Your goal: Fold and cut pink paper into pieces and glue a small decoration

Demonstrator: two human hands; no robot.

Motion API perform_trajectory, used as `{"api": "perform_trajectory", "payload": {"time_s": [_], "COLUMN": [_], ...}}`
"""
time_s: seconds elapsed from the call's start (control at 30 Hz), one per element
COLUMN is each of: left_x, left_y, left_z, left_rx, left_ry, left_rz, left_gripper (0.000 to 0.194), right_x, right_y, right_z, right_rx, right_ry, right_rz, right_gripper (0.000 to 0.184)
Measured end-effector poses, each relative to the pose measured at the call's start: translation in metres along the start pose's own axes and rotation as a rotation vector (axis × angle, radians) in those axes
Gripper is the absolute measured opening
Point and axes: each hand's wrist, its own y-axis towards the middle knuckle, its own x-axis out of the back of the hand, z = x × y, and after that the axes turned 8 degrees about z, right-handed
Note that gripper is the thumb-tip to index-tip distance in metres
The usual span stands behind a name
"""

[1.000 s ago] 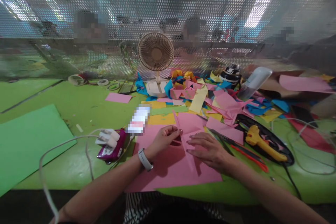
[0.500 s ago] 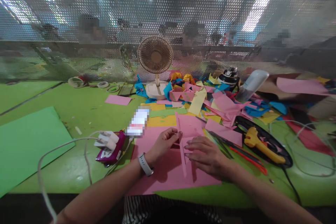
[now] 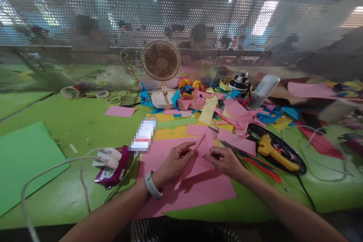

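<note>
My left hand [image 3: 176, 160], with a white watch on the wrist, pinches the left edge of a folded pink paper piece [image 3: 202, 141]. My right hand [image 3: 224, 160] pinches the same piece from the right. Both hands hold it just above a large pink sheet [image 3: 195, 191] lying on the green table [image 3: 70, 128].
A small desk fan [image 3: 161, 64] stands behind, beside a heap of coloured paper scraps [image 3: 221, 109]. A yellow glue gun [image 3: 272, 151] lies on a black tray at the right. A magenta device with white plugs [image 3: 112, 164] and cable sits left, a green sheet [image 3: 25, 162] farther left. A perforated metal screen [image 3: 181, 34] closes the back.
The pink piece has been folded narrower and lifted off the sheet. My right hand went from lying flat on it to pinching it. The view has shifted slightly.
</note>
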Motion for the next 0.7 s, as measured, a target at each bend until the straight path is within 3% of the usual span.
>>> {"api": "perform_trajectory", "payload": {"time_s": [0.07,0.17,0.23,0.43,0.57,0.7], "left_x": [0.003,0.01,0.015,0.028,0.034,0.036], "left_y": [0.0,0.002,0.005,0.007,0.009,0.012], "left_z": [-0.004,-0.006,-0.005,-0.008,-0.013,-0.018], "left_rx": [0.072,0.23,0.283,0.242,0.269,0.319], "left_ry": [-0.003,-0.071,-0.111,-0.168,-0.216,-0.224], "left_rz": [0.008,0.101,0.137,0.08,0.038,-0.036], "left_gripper": [0.04,0.03,0.033,0.031,0.028,0.027], "right_x": [-0.003,-0.004,0.001,0.05,0.085,0.091], "right_y": [0.001,0.003,0.005,0.008,-0.01,-0.04], "right_z": [-0.004,-0.007,-0.006,0.006,0.002,-0.012], "right_rx": [-0.054,-0.083,-0.08,-0.091,-0.184,-0.298], "right_ry": [0.084,0.143,0.133,0.115,-0.125,-0.506], "right_rz": [-0.028,-0.109,-0.114,-0.197,-0.142,-0.033], "right_gripper": [0.043,0.043,0.041,0.032,0.026,0.022]}}
